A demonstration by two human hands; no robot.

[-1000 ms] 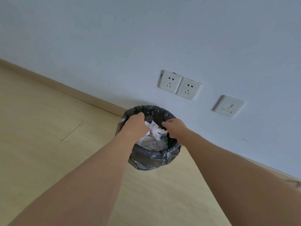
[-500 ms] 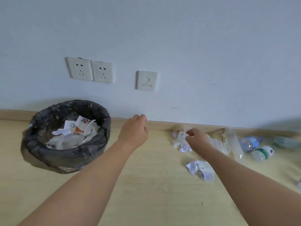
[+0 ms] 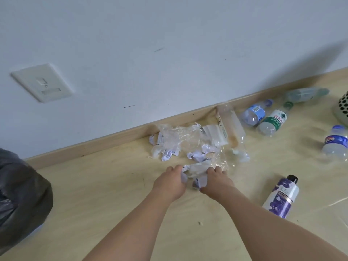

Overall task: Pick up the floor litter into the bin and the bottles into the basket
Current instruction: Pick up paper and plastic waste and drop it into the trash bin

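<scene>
Pale wood-look floor (image 3: 105, 200), meeting the white wall at a matching skirting board (image 3: 113, 140). Against the skirting, a heap of crumpled paper and clear plastic film (image 3: 186, 146), with a clear wrapper (image 3: 230, 129) just beside it on the right. Farther right, lying on their sides: a blue-labelled water bottle (image 3: 254, 114) touching a green-labelled one (image 3: 273, 121), a blurred clear bottle (image 3: 305, 95) near the wall, another blue-labelled bottle (image 3: 336, 146) toward the right edge. Nearer, well apart, a white-and-purple bottle (image 3: 281, 197) with a black cap. At far left, a black-bagged bin (image 3: 20, 196); at far right, part of a perforated basket (image 3: 342, 108).
</scene>
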